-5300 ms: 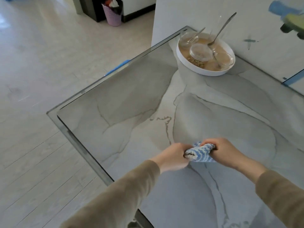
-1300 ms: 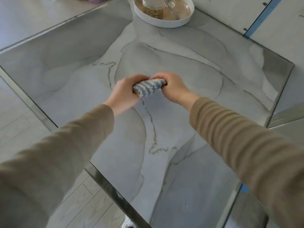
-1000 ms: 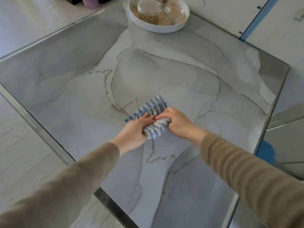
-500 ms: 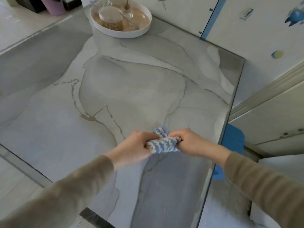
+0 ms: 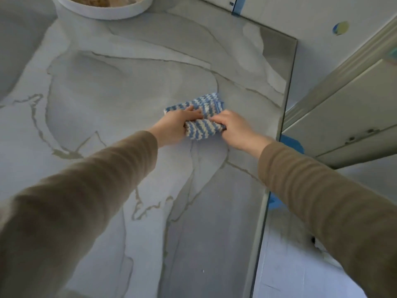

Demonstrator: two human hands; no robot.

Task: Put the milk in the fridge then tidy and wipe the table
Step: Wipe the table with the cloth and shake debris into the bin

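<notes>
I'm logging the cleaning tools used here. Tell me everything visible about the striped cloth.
The cloth is a thick, nubby fabric, knitted or terry by its look, in blue and white stripes. It lies bunched and folded on the marble-patterned table, towards its right edge. The left hand presses on its left side, and the right hand grips its right side. Part of it is hidden under the fingers.

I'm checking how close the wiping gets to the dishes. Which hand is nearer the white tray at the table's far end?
Left. The left hand lies more directly below the white tray; the right hand is farther toward the table's right edge. Both grip the cloth.
</notes>
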